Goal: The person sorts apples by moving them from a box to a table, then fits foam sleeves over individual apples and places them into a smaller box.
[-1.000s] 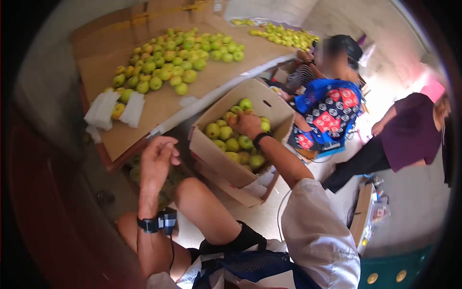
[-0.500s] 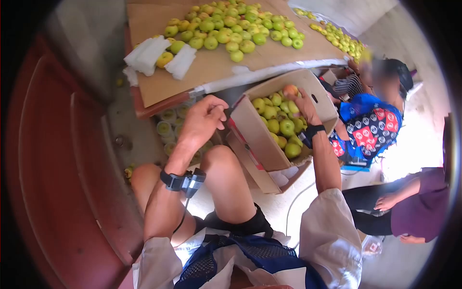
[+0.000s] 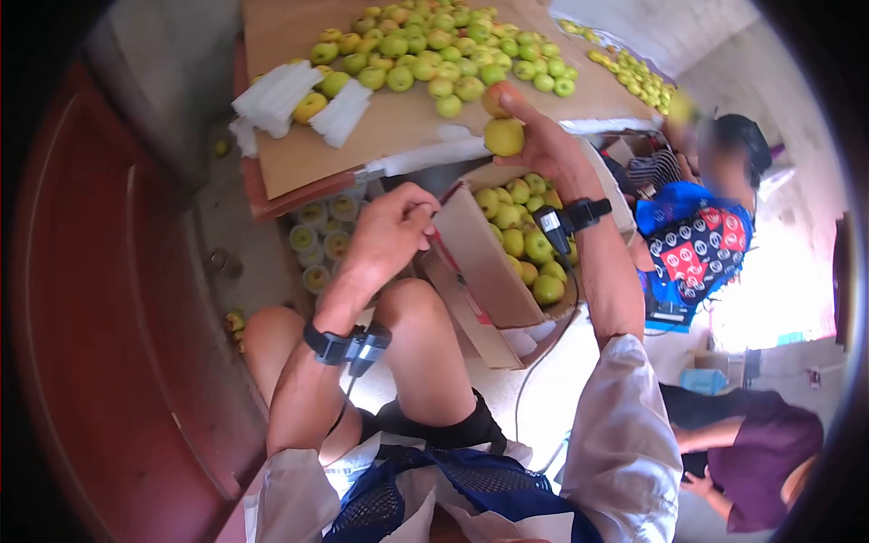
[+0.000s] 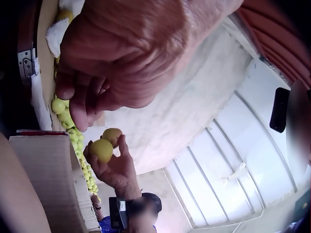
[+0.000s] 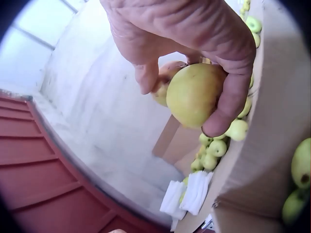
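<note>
Two apples sit in the right hand (image 3: 552,149), lifted above the near side of the carton (image 3: 489,258). One is yellow-green (image 3: 504,137), the other reddish (image 3: 501,99); in the right wrist view the fingers curl round the yellow-green apple (image 5: 194,94) with the redder one (image 5: 167,80) behind it. The left hand (image 3: 385,237) hangs beside the carton's left edge, its fingers loosely curled and holding nothing; the left wrist view shows the same hand (image 4: 121,58) with no object in it. More apples (image 3: 514,217) lie inside the carton.
Many apples (image 3: 425,45) are spread on a cardboard-covered table (image 3: 299,167), with white foam nets (image 3: 278,98) at its left corner. Packed apples (image 3: 312,244) lie below. A person in a cap (image 3: 697,244) sits at the right; another in purple (image 3: 769,452) is lower right.
The right hand has risen out of the carton, moving left and toward the table, now with two apples. The left hand has barely moved. The person in purple has shifted lower.
</note>
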The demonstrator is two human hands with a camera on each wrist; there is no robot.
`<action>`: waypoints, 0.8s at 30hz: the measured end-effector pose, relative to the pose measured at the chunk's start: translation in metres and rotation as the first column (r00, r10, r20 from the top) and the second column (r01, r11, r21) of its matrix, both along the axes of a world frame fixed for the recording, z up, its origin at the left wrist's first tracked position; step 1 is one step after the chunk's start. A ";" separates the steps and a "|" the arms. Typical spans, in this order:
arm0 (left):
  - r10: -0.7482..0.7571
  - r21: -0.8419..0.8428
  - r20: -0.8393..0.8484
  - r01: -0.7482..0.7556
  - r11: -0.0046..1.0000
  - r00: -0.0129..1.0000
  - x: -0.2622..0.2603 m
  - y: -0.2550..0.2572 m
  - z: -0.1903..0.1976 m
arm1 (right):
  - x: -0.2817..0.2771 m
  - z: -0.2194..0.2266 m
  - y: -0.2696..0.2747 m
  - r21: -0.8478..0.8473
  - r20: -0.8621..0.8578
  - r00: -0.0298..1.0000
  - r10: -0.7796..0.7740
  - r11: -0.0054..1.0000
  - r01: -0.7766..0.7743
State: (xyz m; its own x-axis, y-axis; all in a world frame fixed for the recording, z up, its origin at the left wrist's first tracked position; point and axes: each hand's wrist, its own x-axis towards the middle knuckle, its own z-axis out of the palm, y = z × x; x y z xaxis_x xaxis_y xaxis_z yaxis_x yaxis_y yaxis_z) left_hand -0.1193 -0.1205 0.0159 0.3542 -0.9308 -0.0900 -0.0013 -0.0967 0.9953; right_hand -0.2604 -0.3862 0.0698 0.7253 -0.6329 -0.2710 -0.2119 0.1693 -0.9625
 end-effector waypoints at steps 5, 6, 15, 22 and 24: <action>0.006 0.011 0.042 -0.006 1.000 0.999 0.002 0.004 0.004 | 0.086 -0.015 0.001 -0.192 -0.236 0.964 0.125 0.966 -0.172; 0.010 0.010 0.034 -0.011 1.000 0.999 0.001 0.005 0.005 | 0.103 -0.020 -0.002 -0.177 -0.314 0.941 0.125 0.966 -0.188; 0.038 -0.040 0.108 -0.034 0.999 0.993 0.003 0.008 0.008 | 0.185 -0.103 -0.064 -0.825 -0.429 0.895 -0.125 0.457 -0.332; 0.034 -0.084 0.136 -0.023 0.996 0.990 0.001 0.006 0.004 | 0.176 -0.085 -0.069 -0.880 -0.342 0.922 -0.183 0.406 -0.247; 0.010 -0.064 0.150 0.000 0.998 0.989 -0.003 0.005 0.002 | 0.166 -0.081 -0.072 -0.836 -0.349 0.923 -0.165 0.500 -0.227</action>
State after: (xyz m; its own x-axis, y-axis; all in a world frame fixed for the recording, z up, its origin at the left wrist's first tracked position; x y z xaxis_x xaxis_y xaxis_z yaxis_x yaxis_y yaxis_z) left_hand -0.1219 -0.1153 0.0182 0.3638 -0.9312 0.0236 -0.1509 -0.0340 0.9880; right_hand -0.0947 -0.4580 -0.0112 0.7279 -0.6665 0.1611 -0.5344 -0.6986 -0.4758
